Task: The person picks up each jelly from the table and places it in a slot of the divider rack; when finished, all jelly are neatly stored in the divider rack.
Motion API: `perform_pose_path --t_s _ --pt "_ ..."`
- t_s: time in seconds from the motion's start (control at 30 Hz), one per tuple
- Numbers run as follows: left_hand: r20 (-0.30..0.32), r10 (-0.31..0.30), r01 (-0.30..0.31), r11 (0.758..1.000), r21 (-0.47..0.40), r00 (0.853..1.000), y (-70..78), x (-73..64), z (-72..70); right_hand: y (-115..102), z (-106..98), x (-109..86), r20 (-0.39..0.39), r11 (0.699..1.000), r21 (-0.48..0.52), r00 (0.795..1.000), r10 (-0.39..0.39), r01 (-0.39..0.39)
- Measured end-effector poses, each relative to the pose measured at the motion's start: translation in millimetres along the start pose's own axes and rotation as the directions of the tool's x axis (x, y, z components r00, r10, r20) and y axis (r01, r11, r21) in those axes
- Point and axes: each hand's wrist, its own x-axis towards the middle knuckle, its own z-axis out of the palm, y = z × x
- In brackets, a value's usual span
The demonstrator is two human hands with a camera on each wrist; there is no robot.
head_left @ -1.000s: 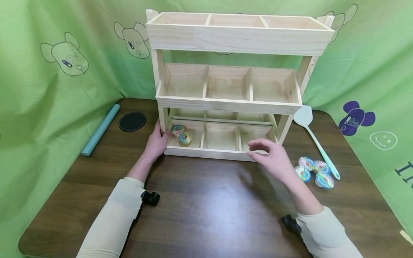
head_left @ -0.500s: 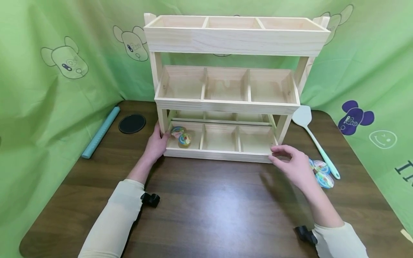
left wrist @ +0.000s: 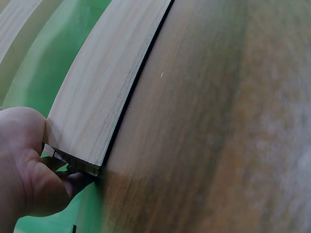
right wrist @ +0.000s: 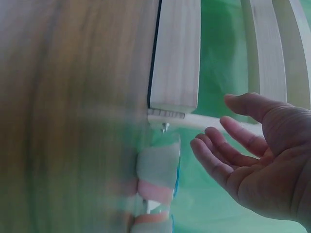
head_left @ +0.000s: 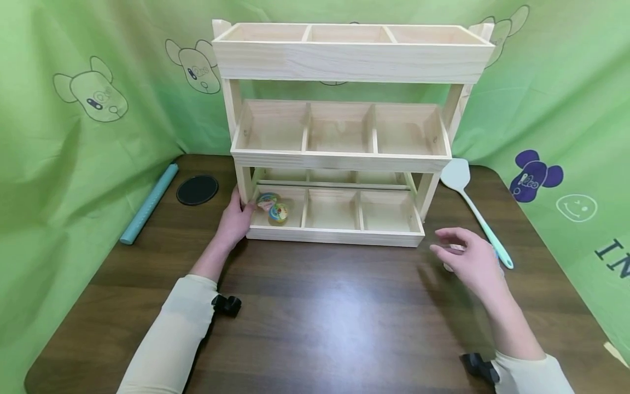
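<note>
A three-tier wooden shelf (head_left: 315, 236) stands at the back of the table, each tier divided into compartments. My left hand (head_left: 233, 219) grips the left end of its bottom tier; in the left wrist view the thumb lies at the front corner and the fingers go behind the end. Two small jelly cups (head_left: 278, 213) with printed lids lie in the bottom tier's left compartment. My right hand (head_left: 472, 262) hovers right of the shelf, fingers loosely bent, holding nothing. Beneath it are more jelly cups (right wrist: 158, 165), mostly hidden by the hand in the head view.
A pale blue spatula (head_left: 479, 216) lies right of the shelf. On the left are a black round disc (head_left: 197, 190) and a light blue rod (head_left: 149, 203). Green printed cloth (head_left: 98, 164) hangs behind and beside the dark wooden table (head_left: 315, 317).
My right hand has moved from in front of the bottom right compartment, past the shelf's right end, to over the loose jelly cups. The left hand keeps its grip on the shelf.
</note>
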Motion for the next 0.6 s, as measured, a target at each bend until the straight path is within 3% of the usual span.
perform_pose_path --t_s 0.23,0.43,0.6 --pt "0.011 -0.006 0.006 1.000 -0.006 1.000 -0.4 1.8 -0.7 8 -10 -6.3 0.019 0.999 -0.006 0.999 0.036 -0.036" --pt "0.010 -0.012 0.012 1.000 -0.007 1.000 0.1 0.9 -0.7 13 -13 -6.8 0.020 0.992 -0.129 1.000 -0.001 0.003" --pt "0.009 -0.012 0.012 1.000 -0.011 1.000 -0.3 0.8 0.1 17 -14 -6.7 0.074 0.980 -0.200 0.997 0.003 0.012"
